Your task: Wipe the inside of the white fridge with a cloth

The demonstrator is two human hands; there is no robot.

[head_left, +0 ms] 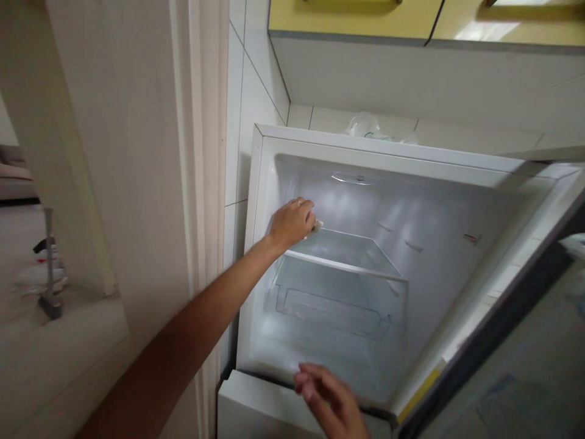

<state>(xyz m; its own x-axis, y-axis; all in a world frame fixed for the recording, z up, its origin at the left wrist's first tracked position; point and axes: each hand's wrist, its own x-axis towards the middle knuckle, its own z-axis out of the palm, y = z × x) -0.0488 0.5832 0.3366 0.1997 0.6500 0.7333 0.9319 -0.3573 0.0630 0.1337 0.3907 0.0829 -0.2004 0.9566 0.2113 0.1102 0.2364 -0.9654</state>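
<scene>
My left hand (293, 219) reaches into the open fridge (258, 183), near its left inner wall. Its fingers are closed around a small, pale crumpled cloth (317, 225), most of which is hidden in the grip. Just below the hand is a glass shelf (345, 246) with a white front edge. Lower down, a clear plastic bin (331, 310) shows inside the fridge. My right hand (333, 399) hovers in front of the fridge's lower edge, slightly blurred, with fingers loosely bent, thumb apart and no object visible in it.
The fridge door (516, 341) stands open on the right. A pale door frame (201, 152) rises close on the left. Yellow cabinets (356, 15) hang above, and a clear plastic bag (365, 126) lies on top of the fridge.
</scene>
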